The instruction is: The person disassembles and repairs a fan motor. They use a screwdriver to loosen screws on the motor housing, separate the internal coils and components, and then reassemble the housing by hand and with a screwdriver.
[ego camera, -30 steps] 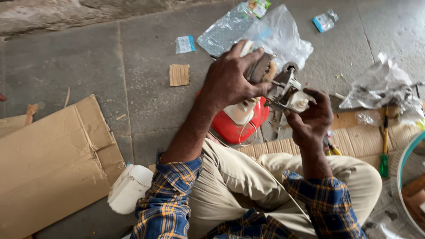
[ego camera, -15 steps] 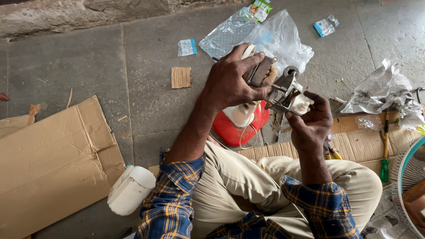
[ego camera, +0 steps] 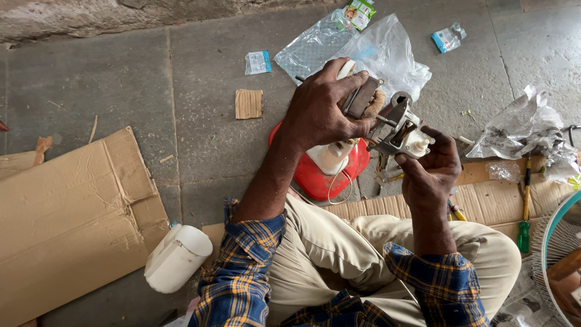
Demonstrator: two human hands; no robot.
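Observation:
My left hand (ego camera: 324, 106) grips the brown body of a small fan motor (ego camera: 362, 97), its fingers wrapped over the top. My right hand (ego camera: 431, 166) holds the grey metal and white plastic gear housing (ego camera: 400, 130) fixed to that motor's end. Both hands hold the assembly up above a red fan base (ego camera: 318, 175) with a white stem (ego camera: 331, 156) and a loose white wire loop. My legs in beige trousers sit crossed below.
A white plastic cover (ego camera: 177, 257) lies by my left knee. Flattened cardboard (ego camera: 66, 218) lies on the left; corrugated cardboard (ego camera: 493, 200) on the right bears a green-handled screwdriver (ego camera: 525, 209). Plastic bags (ego camera: 375, 51), crumpled newspaper (ego camera: 523, 127) and a fan grille (ego camera: 560, 248) lie around.
Both hands stay on the motor assembly, which has turned slightly in my grip. The view has shifted a little.

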